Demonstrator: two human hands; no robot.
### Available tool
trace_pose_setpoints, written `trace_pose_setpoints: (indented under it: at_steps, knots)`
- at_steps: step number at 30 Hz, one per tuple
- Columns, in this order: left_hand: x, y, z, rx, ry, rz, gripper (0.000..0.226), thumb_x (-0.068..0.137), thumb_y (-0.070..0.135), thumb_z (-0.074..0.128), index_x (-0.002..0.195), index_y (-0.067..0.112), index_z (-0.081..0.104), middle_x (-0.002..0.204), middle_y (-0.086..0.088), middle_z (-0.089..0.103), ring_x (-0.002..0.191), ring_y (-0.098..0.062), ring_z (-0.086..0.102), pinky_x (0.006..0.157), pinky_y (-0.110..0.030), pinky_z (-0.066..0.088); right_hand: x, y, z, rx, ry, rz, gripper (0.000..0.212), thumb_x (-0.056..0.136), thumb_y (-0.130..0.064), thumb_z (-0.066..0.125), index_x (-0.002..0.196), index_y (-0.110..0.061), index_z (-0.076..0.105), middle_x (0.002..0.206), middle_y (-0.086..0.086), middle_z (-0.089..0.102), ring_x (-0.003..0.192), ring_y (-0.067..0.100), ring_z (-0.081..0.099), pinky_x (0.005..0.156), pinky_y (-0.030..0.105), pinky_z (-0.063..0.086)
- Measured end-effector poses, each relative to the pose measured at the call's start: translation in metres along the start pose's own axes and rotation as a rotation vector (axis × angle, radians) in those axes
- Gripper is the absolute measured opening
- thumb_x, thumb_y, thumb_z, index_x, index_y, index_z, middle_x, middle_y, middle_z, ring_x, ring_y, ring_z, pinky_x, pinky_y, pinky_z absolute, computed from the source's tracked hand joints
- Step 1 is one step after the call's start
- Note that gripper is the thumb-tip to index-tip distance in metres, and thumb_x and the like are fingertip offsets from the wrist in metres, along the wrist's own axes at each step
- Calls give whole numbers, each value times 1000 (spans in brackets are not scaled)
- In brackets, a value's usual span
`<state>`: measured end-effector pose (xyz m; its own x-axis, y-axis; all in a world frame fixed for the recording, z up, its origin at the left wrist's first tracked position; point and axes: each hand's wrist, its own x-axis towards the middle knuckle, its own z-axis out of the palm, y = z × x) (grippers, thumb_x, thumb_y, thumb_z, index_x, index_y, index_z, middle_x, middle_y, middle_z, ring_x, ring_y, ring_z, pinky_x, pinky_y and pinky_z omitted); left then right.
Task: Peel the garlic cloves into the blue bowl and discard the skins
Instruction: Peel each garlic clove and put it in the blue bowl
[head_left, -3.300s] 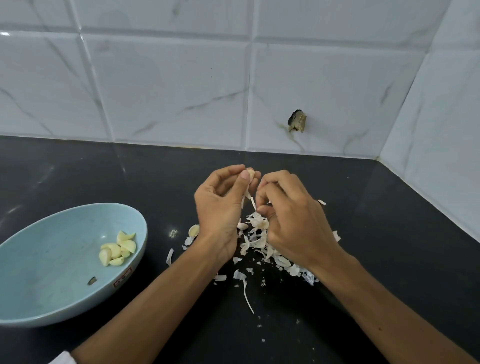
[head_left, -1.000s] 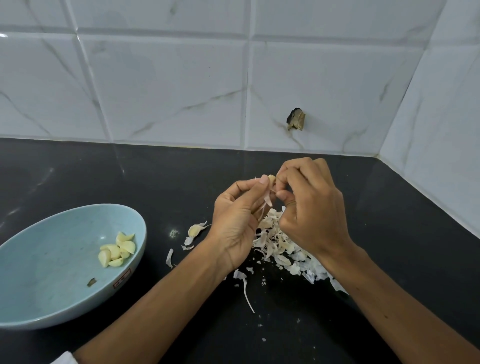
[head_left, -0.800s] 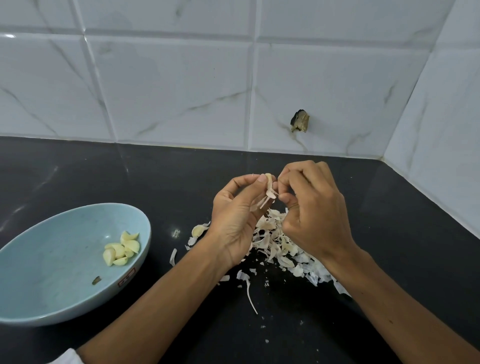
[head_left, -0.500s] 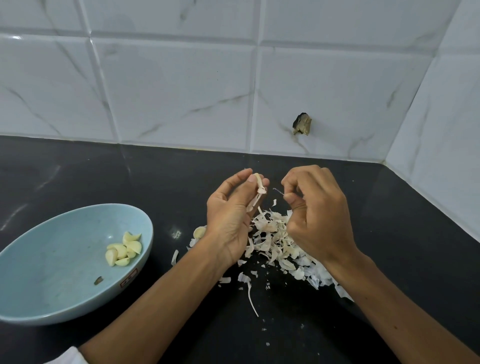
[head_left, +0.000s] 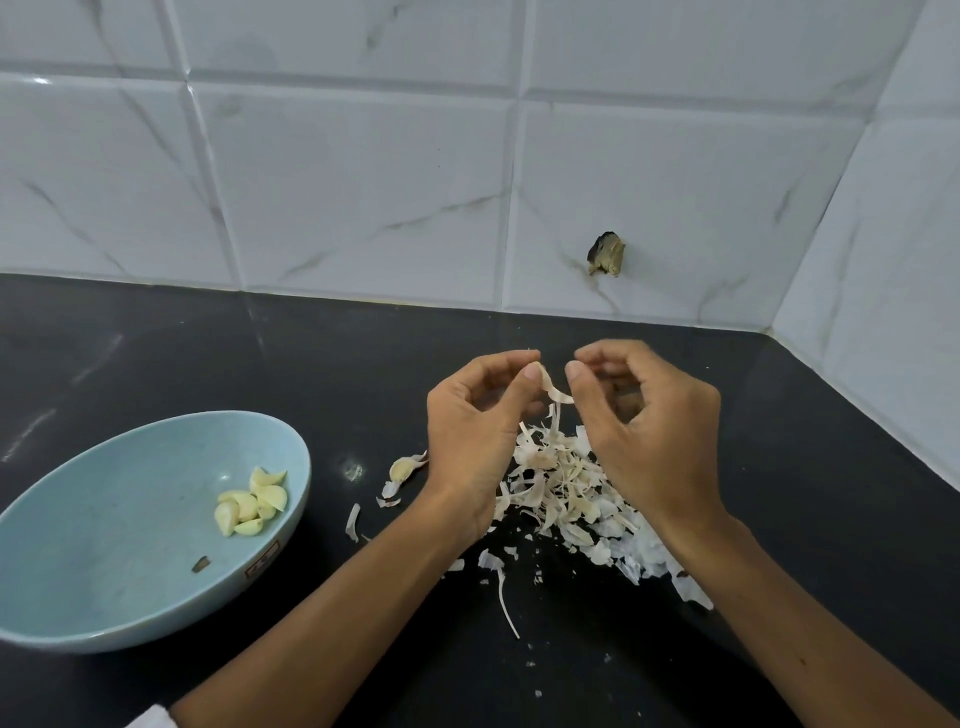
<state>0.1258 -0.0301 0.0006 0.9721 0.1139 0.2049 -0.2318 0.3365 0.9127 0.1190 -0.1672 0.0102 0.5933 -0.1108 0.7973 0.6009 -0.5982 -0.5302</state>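
A white marble-patterned tiled wall (head_left: 363, 182) fills the top of the view and turns a corner at the right. Below it runs the black desk (head_left: 208, 364). The blue bowl (head_left: 104, 545) sits at the desk's left edge, well apart from the 2 hands. A small cluster of peeled cloves (head_left: 252, 501) lies against the bowl's right inner wall.

Both forearms reach in from the bottom, and the hands hang side by side above the desk, close but not touching. The left hand (head_left: 478, 431) has its fingers curled, with thumb and forefinger pinching the top of a curled strip of skin (head_left: 553, 389). I cannot tell whether a clove sits hidden inside that grip. The strip arcs toward the right hand (head_left: 654, 436) and ends just beside its thumb. The right hand's fingers are curled too, thumb and forefinger tips nearly together, and I cannot tell whether they hold anything.

Under and between the hands lies the pile of skins (head_left: 561, 488), spreading right beneath the right wrist, with loose flakes scattered toward the near edge. 1 unpeeled clove (head_left: 402, 467) rests on the desk just left of the left wrist, between hand and bowl.

Smaller still are a dark fleck (head_left: 200, 564) on the bowl's floor and a dark plugged hole (head_left: 605, 254) in the wall.
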Motion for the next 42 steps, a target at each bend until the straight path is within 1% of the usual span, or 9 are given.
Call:
trace_pose_setpoints:
  at_steps: [3, 6, 10, 19, 24, 28, 34, 39, 42]
  knots:
    - [0, -1, 0, 5, -14, 0, 12, 91, 11, 75, 102, 12, 77, 96, -7, 77, 84, -14, 71, 79, -23, 58, -2, 1, 2, -43, -74, -33, 24, 88, -38, 77, 98, -17, 79, 81, -11, 74, 68, 4, 69, 61, 19, 55]
    - [1, -2, -1, -25, -24, -26, 13, 90, 9, 75, 102, 9, 77, 97, -9, 78, 88, -18, 73, 80, -23, 58, -1, 6, 1, -57, -79, -87, 15, 87, -25, 81, 100, -18, 80, 85, -14, 75, 74, 1, 70, 66, 19, 57]
    - [1, -2, -3, -47, -29, -38, 12, 87, 5, 76, 100, 7, 77, 93, -10, 78, 79, -16, 72, 80, -24, 58, -2, 9, -1, -87, -86, -125, 13, 87, -18, 80, 100, -19, 80, 87, -12, 76, 77, -1, 70, 69, 18, 57]
    - [1, -1, -4, -40, -69, -7, 17, 85, 6, 77, 101, 7, 78, 95, -10, 79, 89, -19, 76, 79, -21, 58, 0, 11, -2, -111, -87, -173, 8, 91, -17, 76, 97, -19, 81, 81, -10, 77, 69, 1, 70, 62, 25, 57]
    - [0, 0, -3, -14, -123, 41, 19, 86, 2, 76, 105, 5, 77, 96, -11, 79, 93, -21, 77, 81, -22, 59, 1, 12, -3, -128, -33, -185, 9, 90, -24, 75, 88, -18, 81, 70, -11, 73, 62, 3, 68, 55, 31, 56]
    - [1, -2, -3, 41, -141, 93, 19, 85, 4, 77, 105, 7, 78, 97, -9, 79, 94, -20, 77, 81, -23, 59, 1, 12, -3, -175, -8, -209, 9, 89, -24, 77, 83, -17, 80, 68, -10, 71, 60, 5, 66, 54, 32, 55]
    - [3, -3, -3, 85, -160, 151, 21, 87, 4, 76, 108, 9, 76, 97, -7, 79, 94, -19, 76, 82, -25, 59, 1, 10, -1, -136, -11, -130, 14, 89, -28, 72, 82, -17, 77, 68, -11, 70, 60, 4, 66, 56, 30, 55]
    - [3, -3, -3, 56, -165, 149, 20, 89, 2, 74, 108, 7, 76, 98, -8, 79, 97, -20, 76, 83, -24, 58, 1, 6, -1, -13, -28, 30, 6, 89, -21, 75, 85, -16, 77, 71, -15, 71, 67, 2, 69, 62, 14, 54]
    - [3, -4, -2, 25, -155, 145, 18, 89, 1, 73, 106, 6, 76, 98, -8, 79, 96, -19, 75, 83, -25, 58, 1, 3, 0, 70, -33, 124, 5, 89, -16, 75, 85, -15, 77, 71, -14, 71, 67, 3, 69, 62, 10, 50]
